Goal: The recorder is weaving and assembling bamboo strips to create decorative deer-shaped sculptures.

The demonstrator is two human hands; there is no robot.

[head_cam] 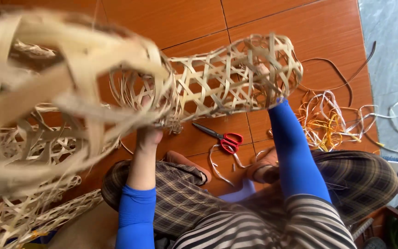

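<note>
While the basket (226,78) lies lengthwise left-right, I see left hand (147,138) gripping its near end; right hand (264,69) inside, grip unclear.

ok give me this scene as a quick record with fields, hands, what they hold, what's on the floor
left hand: grips the near end of the woven bamboo basket from below
right hand: reaches inside the basket's far open end, seen through the weave
basket: long, open lattice, held level above the floor
scissors: red handles, lying on the orange tiled floor under the basket
loose strips: orange and pale, tangled on the floor to the right
other woven pieces: piled at left, one blurred close to the camera
sleeves: blue, on both arms
</note>
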